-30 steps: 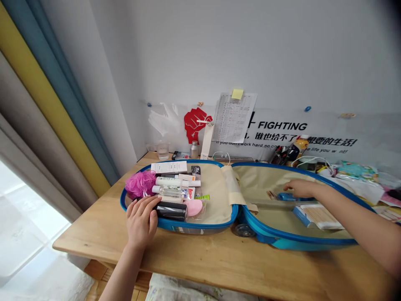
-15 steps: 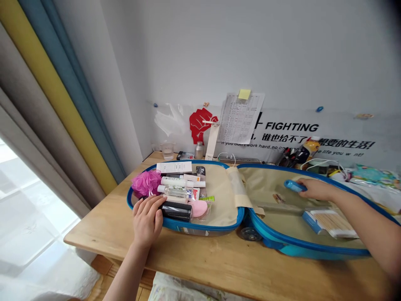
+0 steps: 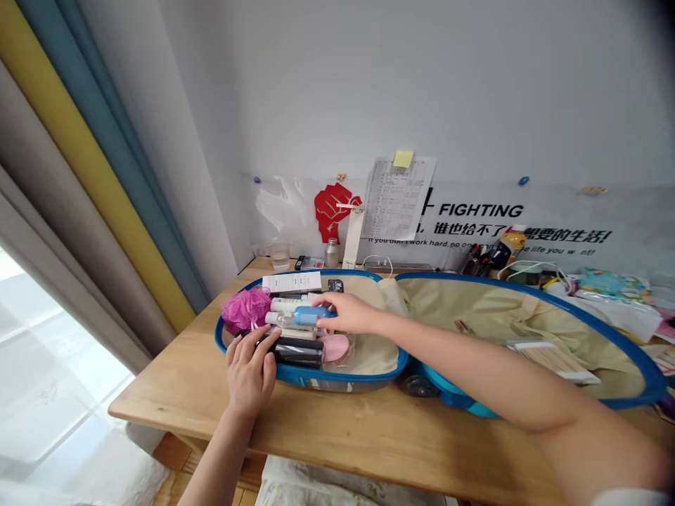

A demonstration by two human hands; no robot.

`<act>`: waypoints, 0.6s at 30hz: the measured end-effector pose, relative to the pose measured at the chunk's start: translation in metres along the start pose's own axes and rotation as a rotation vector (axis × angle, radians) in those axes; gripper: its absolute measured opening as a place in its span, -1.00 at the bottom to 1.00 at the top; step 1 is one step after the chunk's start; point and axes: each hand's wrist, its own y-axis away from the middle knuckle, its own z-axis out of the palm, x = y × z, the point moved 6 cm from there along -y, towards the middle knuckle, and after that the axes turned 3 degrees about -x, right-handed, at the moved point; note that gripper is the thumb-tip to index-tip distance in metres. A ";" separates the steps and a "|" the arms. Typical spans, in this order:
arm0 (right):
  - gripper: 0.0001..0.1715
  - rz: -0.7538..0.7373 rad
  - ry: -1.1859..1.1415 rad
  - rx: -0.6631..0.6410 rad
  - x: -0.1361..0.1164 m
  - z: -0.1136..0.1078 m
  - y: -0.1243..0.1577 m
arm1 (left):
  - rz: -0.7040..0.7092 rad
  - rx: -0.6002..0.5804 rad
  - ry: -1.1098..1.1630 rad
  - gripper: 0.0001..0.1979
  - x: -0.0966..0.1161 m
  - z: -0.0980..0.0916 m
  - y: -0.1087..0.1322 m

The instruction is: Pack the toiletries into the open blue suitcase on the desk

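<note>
My right hand (image 3: 348, 313) grips a small blue bottle (image 3: 310, 315) over the toiletries in the left half of the open suitcase (image 3: 363, 378). Below the bottle lies a clear bottle (image 3: 285, 320), partly covered by it. My left hand (image 3: 252, 372) rests over the near-left rim, fingers stretched out and touching the end of a black cylindrical container (image 3: 298, 353). Beside that container is a pink oval item (image 3: 335, 347). A magenta bath puff (image 3: 246, 309) sits at the left end, and a white box (image 3: 292, 282) lies along the back.
The suitcase's right half holds cotton swabs (image 3: 556, 360), partly hidden by my right forearm. Behind the case stand a silver-capped bottle (image 3: 331, 253), a clear cup (image 3: 280, 256) and an orange-labelled bottle (image 3: 509, 247). Cables and packets (image 3: 614, 284) lie at the right. The wooden table's (image 3: 174, 393) edge is in front.
My right hand has carried the blue bottle from the suitcase's right half across to the left half. My left hand has stayed at the rim. The view has shifted slightly.
</note>
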 end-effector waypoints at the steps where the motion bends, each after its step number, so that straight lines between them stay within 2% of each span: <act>1: -0.51 -0.009 -0.006 -0.007 -0.009 0.011 -0.009 | -0.002 0.000 -0.001 -0.64 0.000 0.000 0.000; 3: -0.50 -0.018 -0.007 -0.014 -0.022 0.027 -0.023 | -0.007 -0.004 -0.001 -0.64 0.000 0.000 0.001; 6: -0.53 -0.026 0.002 -0.024 -0.032 0.039 -0.036 | -0.014 -0.003 0.001 -0.65 -0.001 0.001 0.002; 12: -0.69 -0.085 0.037 -0.053 -0.042 0.044 -0.040 | 0.008 0.015 -0.004 -0.66 0.000 0.002 0.003; 18: -0.68 -0.125 0.106 -0.089 -0.041 0.043 -0.043 | 0.036 -0.013 -0.053 -0.62 0.002 0.002 0.000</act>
